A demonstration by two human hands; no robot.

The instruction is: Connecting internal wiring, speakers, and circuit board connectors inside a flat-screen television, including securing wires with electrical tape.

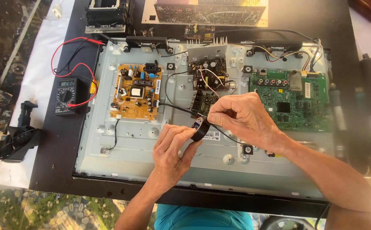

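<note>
My left hand (pixel 172 151) holds a black roll of electrical tape (pixel 201 129) over the metal back panel of an opened flat television (pixel 130 147). My right hand (pixel 243 117) pinches at the roll's top edge, fingers closed on the tape end, right where a black cable (pixel 174 107) crosses. Just behind the hands sits a small dark circuit board (pixel 202 101). A tan power supply board (pixel 136 91) lies to the left and a green main board (pixel 289 100) to the right.
A black multimeter (pixel 65 96) with red and black leads rests at the left on the dark table. Another board with a finned heatsink (pixel 207 68) sits at the panel's top. A black clamp-like tool (pixel 17 138) lies far left; dark tools lie at the right edge.
</note>
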